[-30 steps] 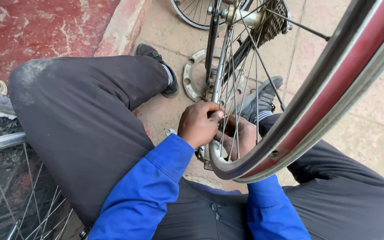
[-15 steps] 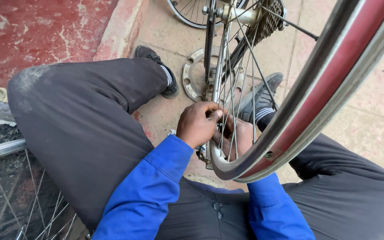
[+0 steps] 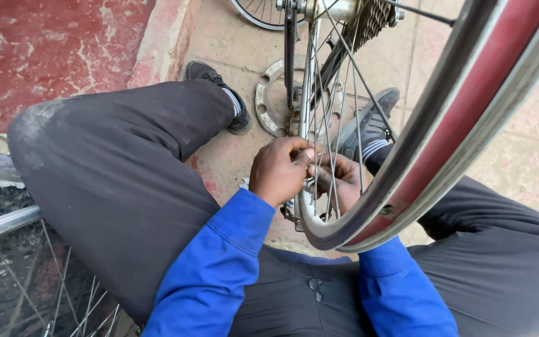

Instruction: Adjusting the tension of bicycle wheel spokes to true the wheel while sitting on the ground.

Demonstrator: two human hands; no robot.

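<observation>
So, quick notes on the spoke job:

Wheel: the bike wheel (image 3: pixel 407 143) stands upright between the knees, its red-lined rim curving down right over the wrists, hub up top.

Left hand: the left hand (image 3: pixel 279 171) sits on the near side of the spokes (image 3: pixel 319 112), knuckles up, wrist bent down, thumb and fingers pressed together on a spoke low by the rim.

Right hand: the right hand (image 3: pixel 341 181) is behind the spokes, palm turned toward the person, fingers curled in. Looks like it's pinching the same spot, but the spokes hide it, so I can't tell what it's actually got.

Doing it well: I'd say small turns, brace the spoke with the other hand, keep the wheel steady.

Nearby: a round metal ring (image 3: pixel 269 100) lies flat on the paving past the shoes, another wheel (image 3: pixel 7 249) at the left knee.
</observation>
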